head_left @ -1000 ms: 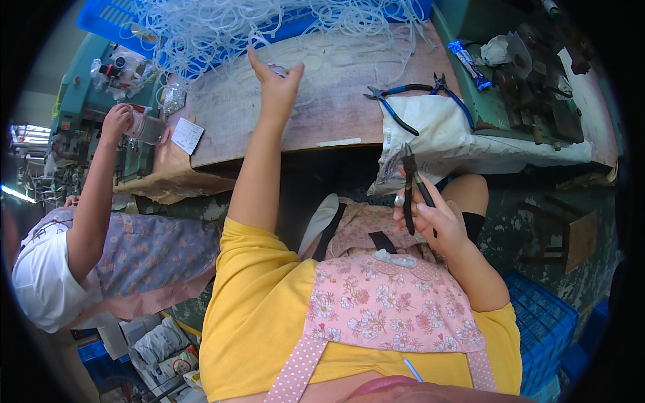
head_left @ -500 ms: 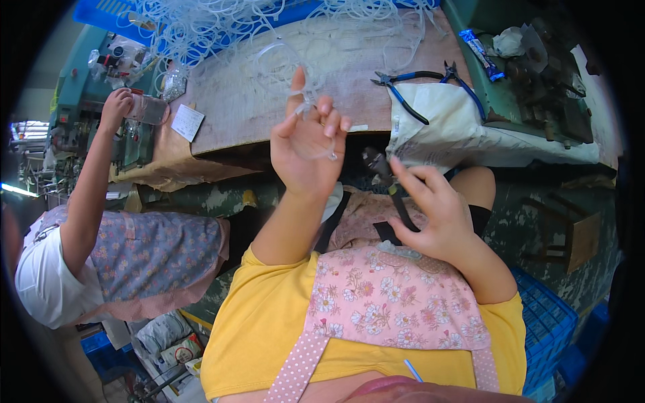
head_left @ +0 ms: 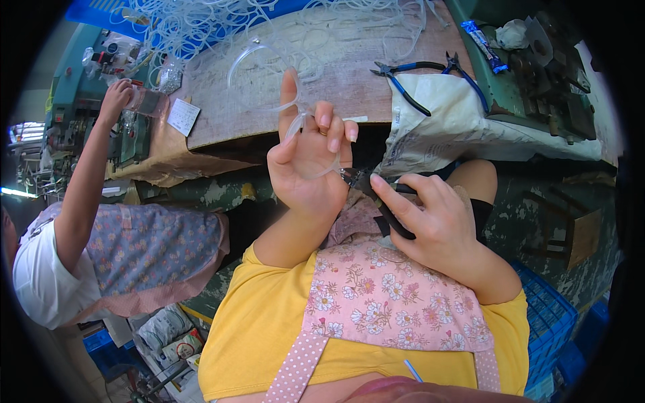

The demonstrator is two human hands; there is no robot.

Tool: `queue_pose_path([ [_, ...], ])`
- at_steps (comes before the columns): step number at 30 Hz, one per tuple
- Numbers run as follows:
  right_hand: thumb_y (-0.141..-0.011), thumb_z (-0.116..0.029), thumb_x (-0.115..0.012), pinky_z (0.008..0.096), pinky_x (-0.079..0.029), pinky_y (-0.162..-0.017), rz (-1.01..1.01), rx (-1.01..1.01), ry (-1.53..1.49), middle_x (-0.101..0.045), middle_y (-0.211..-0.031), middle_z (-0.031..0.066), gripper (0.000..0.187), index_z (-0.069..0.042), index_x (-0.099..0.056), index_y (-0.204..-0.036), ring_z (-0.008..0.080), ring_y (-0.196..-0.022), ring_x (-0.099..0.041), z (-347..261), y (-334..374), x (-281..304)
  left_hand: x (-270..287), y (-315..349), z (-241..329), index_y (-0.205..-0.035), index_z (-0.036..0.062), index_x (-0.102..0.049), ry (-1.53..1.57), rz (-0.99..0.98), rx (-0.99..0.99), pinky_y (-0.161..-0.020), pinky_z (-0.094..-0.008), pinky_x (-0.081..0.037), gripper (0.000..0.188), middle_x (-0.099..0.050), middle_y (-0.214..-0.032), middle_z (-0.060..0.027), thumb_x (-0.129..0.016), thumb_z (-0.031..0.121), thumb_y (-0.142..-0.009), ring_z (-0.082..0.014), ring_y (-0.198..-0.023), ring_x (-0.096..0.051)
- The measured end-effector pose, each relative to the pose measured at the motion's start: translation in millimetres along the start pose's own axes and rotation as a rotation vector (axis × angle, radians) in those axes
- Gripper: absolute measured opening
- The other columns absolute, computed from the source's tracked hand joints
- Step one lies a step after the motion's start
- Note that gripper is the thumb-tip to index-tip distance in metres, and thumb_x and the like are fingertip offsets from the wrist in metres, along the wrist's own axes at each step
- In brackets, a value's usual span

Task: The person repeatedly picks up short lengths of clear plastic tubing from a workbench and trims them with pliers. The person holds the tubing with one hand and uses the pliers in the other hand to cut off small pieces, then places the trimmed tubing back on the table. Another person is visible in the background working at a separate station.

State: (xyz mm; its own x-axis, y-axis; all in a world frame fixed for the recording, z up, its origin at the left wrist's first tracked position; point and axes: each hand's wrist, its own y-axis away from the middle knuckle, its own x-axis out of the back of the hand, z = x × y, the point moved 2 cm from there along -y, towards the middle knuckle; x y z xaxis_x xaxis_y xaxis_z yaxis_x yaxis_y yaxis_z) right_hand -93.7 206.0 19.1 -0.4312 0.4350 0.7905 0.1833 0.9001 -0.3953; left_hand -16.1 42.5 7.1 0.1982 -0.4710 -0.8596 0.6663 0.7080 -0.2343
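A loop of thin clear plastic tubing [head_left: 232, 70] is in my left hand [head_left: 306, 158], palm up, its index finger stretched out and its other fingers curled. The tubing rises past the index finger, and one end hangs across the palm. My right hand [head_left: 437, 218] grips dark pliers [head_left: 363, 180] with black handles. Their jaws are beside that end of the tubing, near the heel of my left hand. Whether the jaws have closed on it is too small to tell.
A blue tray [head_left: 265, 9] heaped with clear tubing [head_left: 191, 33] stands at the back. Two blue-handled cutters [head_left: 410, 66] lie at the right, partly over a white sack [head_left: 420, 127]. On the left a co-worker's hand [head_left: 117, 97] is by a clear container [head_left: 149, 103].
My right hand has moved left with the pliers, bringing the jaws from apart to the tubing's end. The tubing loop has shifted left and my left hand has turned slightly.
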Motion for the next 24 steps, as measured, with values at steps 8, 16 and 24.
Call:
queue_pose_path([
  [8, -0.059, -0.009, -0.074, 0.0327, -0.047, -0.064, 0.019, 0.133, 0.139, -0.050, -0.093, 0.0099, 0.077, -0.020, -0.053, -0.132, 0.0244, -0.073, -0.051, 14, 4, -9, -2, -3, 3, -0.147, 0.0080, -0.024, 0.044, -0.012, 0.278, -0.085, -0.0378, -0.042, 0.069, -0.046, -0.091, -0.0076, -0.042, 0.030, -0.084, -0.0164, -0.073, -0.046],
  [16, -0.058, -0.004, -0.074, 0.0339, -0.049, -0.069, 0.163, -0.133, -0.293, -0.054, -0.097, 0.0096, 0.077, -0.016, -0.054, -0.131, 0.0275, -0.083, -0.057, 30, 2, 7, -3, -10, -2, -0.144, 0.0045, -0.027, 0.103, 0.058, 0.428, -0.102, -0.0452, -0.037, 0.066, -0.049, -0.090, -0.0100, -0.044, 0.027, -0.085, -0.0240, -0.086, -0.051],
  [24, -0.060, -0.009, -0.072, 0.0345, -0.045, -0.065, -0.025, 0.102, -0.132, -0.053, -0.098, 0.0126, 0.076, -0.018, -0.052, -0.133, 0.0269, -0.078, -0.054, 17, -1, 6, 7, -5, -4, -0.147, 0.0023, -0.017, -0.176, -0.067, 0.410, -0.112, -0.0475, -0.024, 0.081, -0.045, -0.129, -0.0200, -0.044, 0.052, -0.088, -0.0306, -0.124, -0.042],
])
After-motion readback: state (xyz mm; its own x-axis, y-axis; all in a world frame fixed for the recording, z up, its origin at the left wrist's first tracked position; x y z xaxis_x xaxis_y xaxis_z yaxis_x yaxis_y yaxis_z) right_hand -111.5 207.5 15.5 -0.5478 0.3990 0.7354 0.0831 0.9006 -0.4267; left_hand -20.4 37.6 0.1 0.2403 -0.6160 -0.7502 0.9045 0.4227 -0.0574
